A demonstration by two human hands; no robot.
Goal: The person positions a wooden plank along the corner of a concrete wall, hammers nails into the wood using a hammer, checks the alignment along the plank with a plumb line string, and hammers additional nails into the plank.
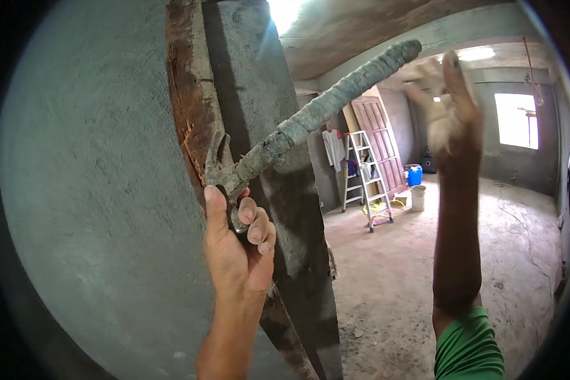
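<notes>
My left hand (237, 247) grips a claw hammer (316, 117) by its head, fingers curled round the striking end. The claw points up against the edge of a rough brown wooden board (187, 82). Wrapped in worn grey strips, the handle slants up to the right. Close to the handle's end is my right hand (446, 104), raised and blurred by motion, its fingers apart and nothing seen in them. A green sleeve (468, 348) covers that upper arm.
A grey plastered wall (88, 190) fills the left side. Further back stand an aluminium stepladder (367, 177), a brown panelled door (383, 142), a blue container (414, 175) and a pale bucket (418, 198). A cable (529, 237) lies across the concrete floor (399, 285).
</notes>
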